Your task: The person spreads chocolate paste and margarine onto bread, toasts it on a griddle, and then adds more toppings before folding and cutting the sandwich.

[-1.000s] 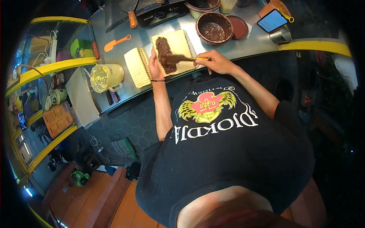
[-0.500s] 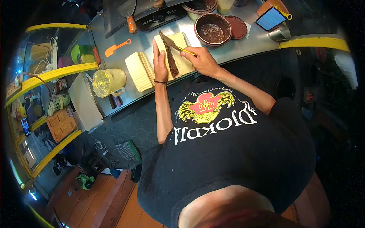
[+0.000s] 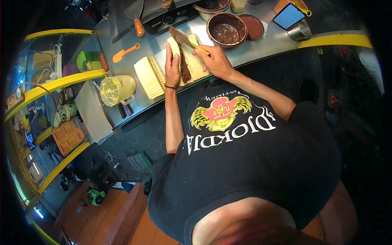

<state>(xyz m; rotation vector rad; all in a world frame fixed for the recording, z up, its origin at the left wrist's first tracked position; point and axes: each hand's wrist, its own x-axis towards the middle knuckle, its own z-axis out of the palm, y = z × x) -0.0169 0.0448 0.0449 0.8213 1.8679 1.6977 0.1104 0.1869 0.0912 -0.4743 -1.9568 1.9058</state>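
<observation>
My left hand [image 3: 172, 72] grips the near-left side of a pale loaf of bread [image 3: 197, 64], its fingers straight along the outer side and the thumb on top. A dark brown, chocolate-like strip of filling [image 3: 185, 70] runs down the split in the bread. In my right hand [image 3: 217, 62] is a spatula [image 3: 181, 38] with a yellow handle and a wide blade smeared brown. The blade is over the far end of the bread. Left of my left hand lies a stack of sliced pale bread [image 3: 150, 77].
An open brown tub [image 3: 227, 30] stands behind my right hand, beside a dark red lid [image 3: 250, 28]. A yellowish pitcher [image 3: 118, 90], an orange spatula [image 3: 126, 53] and a stove [image 3: 171, 19] are around. A phone [image 3: 288, 16] leans near a metal cup [image 3: 300, 31].
The spatula and my right hand have shifted slightly, with the blade now turned further toward the far end of the bread. My left hand stays on the bread.
</observation>
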